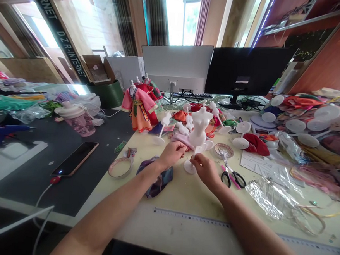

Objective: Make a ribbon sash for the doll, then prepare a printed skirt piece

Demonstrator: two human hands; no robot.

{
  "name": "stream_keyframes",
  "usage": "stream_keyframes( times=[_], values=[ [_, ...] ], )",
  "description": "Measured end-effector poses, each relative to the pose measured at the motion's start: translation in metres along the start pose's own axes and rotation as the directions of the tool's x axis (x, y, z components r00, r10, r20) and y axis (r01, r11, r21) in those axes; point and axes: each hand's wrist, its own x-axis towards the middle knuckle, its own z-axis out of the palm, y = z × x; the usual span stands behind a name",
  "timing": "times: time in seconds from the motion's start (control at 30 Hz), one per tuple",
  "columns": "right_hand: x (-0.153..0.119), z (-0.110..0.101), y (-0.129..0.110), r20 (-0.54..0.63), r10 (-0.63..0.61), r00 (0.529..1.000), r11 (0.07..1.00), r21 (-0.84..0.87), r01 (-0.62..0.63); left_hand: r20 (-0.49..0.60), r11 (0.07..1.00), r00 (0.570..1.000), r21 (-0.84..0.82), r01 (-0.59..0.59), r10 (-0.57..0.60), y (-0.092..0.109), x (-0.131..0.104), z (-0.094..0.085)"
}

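A small white dress-form mannequin [200, 124] stands upright on a round base in front of me. My right hand [205, 168] is closed around its thin stand pole, just above the base. My left hand [172, 154] is beside the mannequin on the left, fingers pinched together; whatever is between them, if anything, is too small to make out. Beneath my left forearm lies a dark blue and purple piece of cloth [157, 187], partly covered by the arm. To the right of my right hand lie scissors [231, 174] with black handles.
Rolls of tape [120, 167] lie left and behind. Dressed mini mannequins [139, 108] stand at the back left, near two monitors [177, 66]. More white mannequins and fabric crowd the right. A measuring tape [191, 217] runs along the front; a phone [76, 159] lies on the dark mat.
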Motion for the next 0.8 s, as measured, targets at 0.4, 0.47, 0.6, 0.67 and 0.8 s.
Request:
stream_keyframes(
  times=[0.4, 0.47, 0.6, 0.67, 0.8],
  values=[
    [0.003, 0.007, 0.004, -0.017, -0.033, 0.999, 0.999, 0.025, 0.033, -0.097, 1.0, 0.995, -0.005, 0.012, -0.012, -0.007, -0.041, -0.037],
    [0.005, 0.008, 0.005, -0.032, -0.032, 0.999, 0.999, 0.025, 0.033, -0.125, 1.0, 0.992, -0.022, 0.007, -0.01, -0.006, -0.046, -0.042],
    [0.01, 0.013, 0.003, -0.05, -0.036, 0.998, 0.999, 0.03, 0.038, -0.178, 0.997, 0.984, -0.069, -0.033, 0.02, -0.008, -0.049, -0.049],
    [0.013, 0.016, 0.001, -0.046, -0.046, 0.998, 0.998, 0.034, 0.048, -0.183, 0.994, 0.983, -0.101, -0.048, 0.029, -0.011, -0.05, -0.049],
    [0.018, 0.02, 0.001, -0.043, -0.062, 0.997, 0.998, 0.02, 0.063, -0.16, 0.986, 0.987, -0.156, -0.055, 0.03, -0.017, -0.055, -0.042]
  ],
)
